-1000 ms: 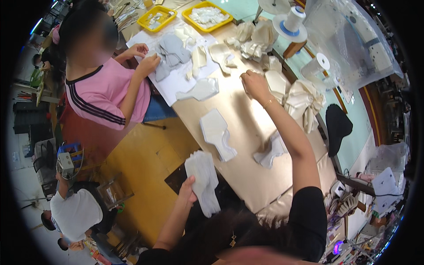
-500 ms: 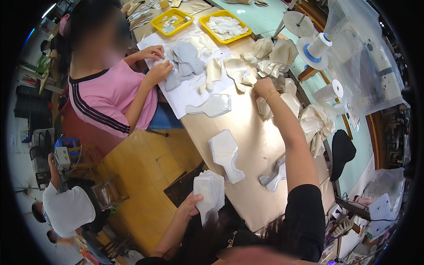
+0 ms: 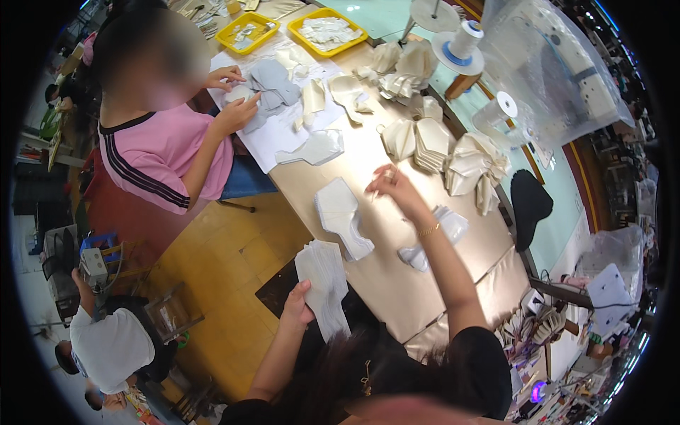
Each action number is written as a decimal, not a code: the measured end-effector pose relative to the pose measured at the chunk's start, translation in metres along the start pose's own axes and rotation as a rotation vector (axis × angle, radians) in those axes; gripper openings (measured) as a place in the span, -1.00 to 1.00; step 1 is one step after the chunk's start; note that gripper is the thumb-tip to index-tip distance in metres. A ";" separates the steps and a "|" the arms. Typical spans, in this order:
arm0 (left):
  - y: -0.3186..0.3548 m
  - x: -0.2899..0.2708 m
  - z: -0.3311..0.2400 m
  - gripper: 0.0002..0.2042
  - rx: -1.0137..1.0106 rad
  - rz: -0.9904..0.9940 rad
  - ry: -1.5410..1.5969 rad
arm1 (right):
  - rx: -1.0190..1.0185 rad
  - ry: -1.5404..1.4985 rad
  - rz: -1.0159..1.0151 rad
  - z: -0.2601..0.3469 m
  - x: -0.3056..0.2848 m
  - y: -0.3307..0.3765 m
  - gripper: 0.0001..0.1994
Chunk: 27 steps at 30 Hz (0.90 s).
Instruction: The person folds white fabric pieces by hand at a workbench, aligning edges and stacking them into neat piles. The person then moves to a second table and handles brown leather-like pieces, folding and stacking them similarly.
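My left hand [image 3: 297, 304] is shut on a stack of white cut fabric pieces [image 3: 324, 278], held off the near left edge of the tan table [image 3: 397, 297]. My right hand [image 3: 392, 185] hovers over the middle of the table with its fingers apart and nothing visible in them. It is between a white stack of shaped pieces [image 3: 340, 216] and cream folded piles [image 3: 418, 138]. More white pieces [image 3: 428, 244] lie under my right forearm.
Across the table a person in a pink shirt [image 3: 166, 152] handles grey pieces [image 3: 273, 81]. Two yellow trays [image 3: 327, 32] sit at the far end. Thread spools [image 3: 464, 39], a plastic-covered machine [image 3: 552, 71] and a black piece [image 3: 528, 202] stand to the right. Another person [image 3: 106, 347] crouches lower left.
My right hand has drawn back from the cream piles toward the middle of the table. My left hand keeps its hold on the white stack.
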<state>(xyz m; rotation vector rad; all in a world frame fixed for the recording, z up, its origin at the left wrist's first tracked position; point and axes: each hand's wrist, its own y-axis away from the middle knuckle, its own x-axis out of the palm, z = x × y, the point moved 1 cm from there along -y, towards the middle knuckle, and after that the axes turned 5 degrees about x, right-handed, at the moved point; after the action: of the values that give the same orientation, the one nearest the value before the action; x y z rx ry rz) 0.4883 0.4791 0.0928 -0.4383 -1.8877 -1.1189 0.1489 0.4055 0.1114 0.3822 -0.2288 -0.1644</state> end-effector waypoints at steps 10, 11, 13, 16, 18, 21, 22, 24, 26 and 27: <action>0.023 0.046 0.041 -0.12 -0.129 0.253 0.188 | -0.129 -0.043 -0.087 -0.006 0.087 0.183 -0.53; 0.024 0.053 0.047 -0.10 -0.109 0.260 0.172 | -0.159 -0.048 -0.021 -0.009 0.092 0.191 -0.44; 0.026 0.063 0.050 -0.08 -0.118 0.300 0.118 | -0.202 0.004 0.076 -0.020 0.111 0.210 -0.32; 0.028 0.075 0.035 -0.14 -0.173 0.294 0.011 | -0.207 -0.059 0.008 -0.033 0.128 0.226 -0.04; 0.033 0.085 0.016 -0.18 -0.186 0.245 -0.289 | -0.282 -0.057 -0.036 -0.031 0.126 0.228 0.01; 0.041 0.105 -0.014 -0.21 -0.209 0.274 -0.859 | -0.275 0.000 0.072 -0.011 0.114 0.219 0.07; 0.043 0.112 -0.023 -0.20 -0.246 0.323 -1.091 | -0.227 0.101 0.163 0.000 0.109 0.217 0.09; 0.046 0.122 -0.030 -0.15 -0.227 0.430 -1.448 | -0.288 0.280 0.298 0.022 0.115 0.209 0.08; 0.044 0.126 -0.032 -0.24 0.008 0.605 -1.586 | -0.425 0.615 0.445 0.044 0.127 0.203 0.02; 0.044 0.126 -0.030 -0.28 0.204 0.731 -1.630 | -0.576 0.762 0.500 0.053 0.131 0.202 -0.01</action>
<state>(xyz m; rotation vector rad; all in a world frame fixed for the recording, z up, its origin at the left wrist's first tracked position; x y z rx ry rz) 0.4623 0.4611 0.2258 -2.1328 -2.5871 0.1740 0.2851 0.5451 0.2624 -0.2066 0.4737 0.4052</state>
